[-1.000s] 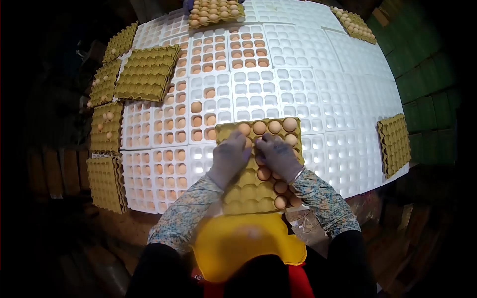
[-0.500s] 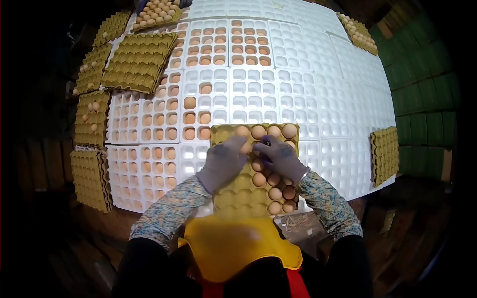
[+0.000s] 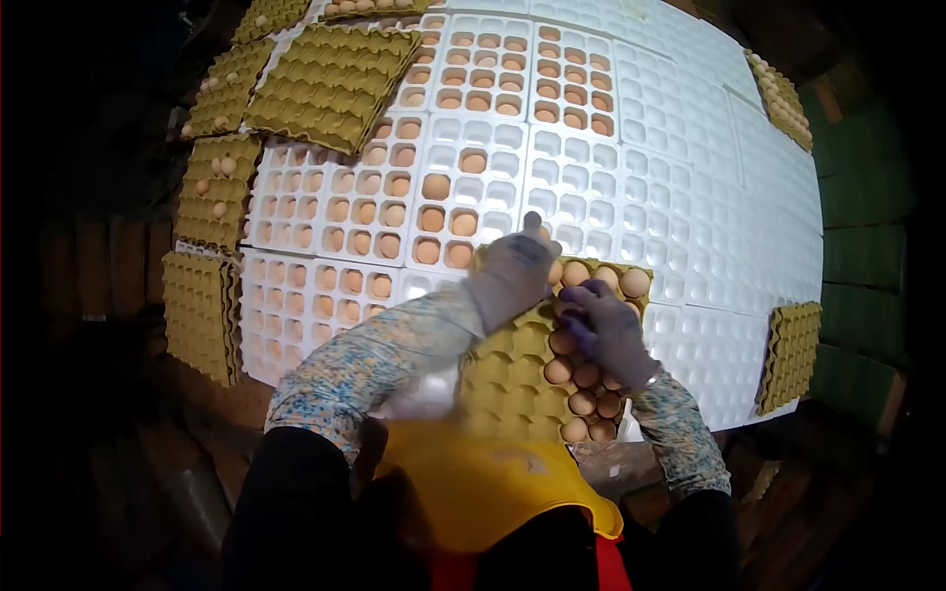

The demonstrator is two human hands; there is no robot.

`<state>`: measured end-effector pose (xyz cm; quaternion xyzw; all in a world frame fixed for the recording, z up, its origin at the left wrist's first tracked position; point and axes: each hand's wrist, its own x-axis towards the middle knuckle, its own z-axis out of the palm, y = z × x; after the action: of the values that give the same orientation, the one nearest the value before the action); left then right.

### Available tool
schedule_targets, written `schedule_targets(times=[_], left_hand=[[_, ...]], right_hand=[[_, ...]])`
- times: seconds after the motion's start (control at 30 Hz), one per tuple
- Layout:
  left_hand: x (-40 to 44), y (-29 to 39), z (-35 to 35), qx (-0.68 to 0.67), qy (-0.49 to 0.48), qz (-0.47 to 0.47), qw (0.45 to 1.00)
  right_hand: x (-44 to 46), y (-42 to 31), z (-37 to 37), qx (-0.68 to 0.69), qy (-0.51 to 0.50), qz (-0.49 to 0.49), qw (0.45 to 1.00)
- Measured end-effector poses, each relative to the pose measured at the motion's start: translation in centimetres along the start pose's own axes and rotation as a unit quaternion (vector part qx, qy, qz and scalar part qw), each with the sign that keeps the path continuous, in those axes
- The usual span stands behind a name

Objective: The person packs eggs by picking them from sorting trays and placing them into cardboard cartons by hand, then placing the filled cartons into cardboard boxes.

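Note:
A pulp egg tray (image 3: 507, 389) lies in front of me, with brown eggs (image 3: 558, 370) along its right side and far edge; its left cups show no eggs. My left hand (image 3: 512, 276), in a grey glove, stretches past the tray's far left corner over a white foam tray (image 3: 483, 202). Its fingers are bent, and what they hold is hidden. Over the egg rows, my right hand (image 3: 606, 330), gloved too, has its fingers curled round an egg, which they mostly cover.
White foam trays spread across the table, several cells at the left holding eggs. A stack of pulp trays (image 3: 335, 84) lies on them at the upper left. More pulp trays (image 3: 202, 315) line the left edge. Others stand at the right edge (image 3: 791, 355) and far right (image 3: 778, 98).
My left hand has moved away from the pulp tray's eggs, out over the foam tray beyond. My right hand stays over the egg rows, slightly nearer me. The whole view has shifted and tilted.

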<state>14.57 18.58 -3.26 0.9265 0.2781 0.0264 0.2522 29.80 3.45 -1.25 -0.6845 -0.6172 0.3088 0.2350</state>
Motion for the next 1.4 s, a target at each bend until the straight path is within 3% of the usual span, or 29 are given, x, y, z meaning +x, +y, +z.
schedule_targets(times=[0.07, 0.13, 0.2, 0.23, 0.33, 0.4, 0.47, 0.6, 0.67, 0.73, 0.83, 0.9, 0.97, 1.0, 1.07, 1.13, 1.2, 1.27, 1.33, 1.4], left_hand=[[-1.0, -2.6, -2.9, -0.210, 0.023, -0.109, 0.971], [-0.4, -8.0, -2.6, -0.208, 0.125, -0.124, 0.962], [1.0, -12.4, -1.8, -0.054, 0.159, -0.179, 0.969], [2.0, -12.8, -2.3, -0.057, 0.092, -0.217, 0.970], [3.6, -12.5, 0.1, -0.111, 0.028, -0.246, 0.963], [3.4, -12.1, 2.7, -0.088, 0.053, -0.237, 0.966], [3.0, -12.1, 4.2, -0.069, 0.152, -0.209, 0.963], [2.4, -13.4, 2.7, -0.134, 0.123, -0.194, 0.964], [3.6, -16.4, 1.2, -0.156, 0.219, -0.136, 0.954], [5.6, -19.7, 0.1, -0.087, 0.333, -0.106, 0.933], [6.9, -24.0, 0.2, -0.003, 0.242, 0.002, 0.970], [6.1, -24.9, 0.1, 0.007, 0.253, 0.008, 0.967], [4.0, -22.8, -1.7, 0.028, 0.247, -0.064, 0.967], [3.0, -21.3, -3.5, -0.113, 0.167, -0.170, 0.965], [1.1, -21.2, -1.5, -0.112, 0.084, -0.158, 0.977], [0.9, -21.8, 0.0, -0.102, 0.113, -0.142, 0.978], [1.0, -22.1, 0.2, -0.117, 0.120, -0.131, 0.977], [0.9, -22.0, -0.2, -0.163, 0.112, -0.155, 0.968], [0.2, -21.9, -0.5, -0.264, 0.155, -0.238, 0.922], [0.0, -22.3, -0.3, -0.251, 0.182, -0.257, 0.915]], right_hand=[[0.7, 0.2, -2.0, -0.024, 0.061, 0.003, 0.998], [1.9, 1.4, -2.2, -0.140, 0.078, 0.009, 0.987], [3.3, 0.4, -1.2, -0.152, 0.039, -0.002, 0.988], [4.0, -0.1, -0.2, -0.207, 0.039, -0.003, 0.978], [5.1, 0.9, 1.2, -0.286, 0.026, 0.015, 0.958], [5.6, -0.4, -0.8, -0.225, -0.014, -0.006, 0.974], [6.0, 0.5, -1.5, -0.256, -0.022, -0.009, 0.966], [6.7, 1.7, -1.2, -0.329, -0.046, -0.019, 0.943], [8.3, 0.5, -2.6, -0.298, -0.120, 0.019, 0.947], [10.3, -0.3, -5.5, -0.191, -0.120, 0.062, 0.972], [16.6, -2.9, -5.0, -0.145, -0.015, 0.044, 0.988], [21.7, -0.8, -0.8, -0.182, 0.047, 0.020, 0.982], [26.0, 1.0, 3.2, -0.284, 0.033, 0.047, 0.957], [27.2, 1.7, 4.6, -0.333, 0.012, 0.075, 0.940], [27.8, 1.8, 5.3, -0.318, -0.011, 0.095, 0.943], [28.4, 1.9, 4.9, -0.238, -0.008, 0.076, 0.968], [29.9, 3.6, 5.4, -0.223, 0.123, -0.009, 0.967], [31.6, 4.0, 5.5, -0.212, 0.091, 0.038, 0.972], [32.3, 4.1, 5.6, -0.269, 0.049, 0.037, 0.961], [33.2, 4.1, 5.6, -0.321, 0.007, 0.042, 0.946]])
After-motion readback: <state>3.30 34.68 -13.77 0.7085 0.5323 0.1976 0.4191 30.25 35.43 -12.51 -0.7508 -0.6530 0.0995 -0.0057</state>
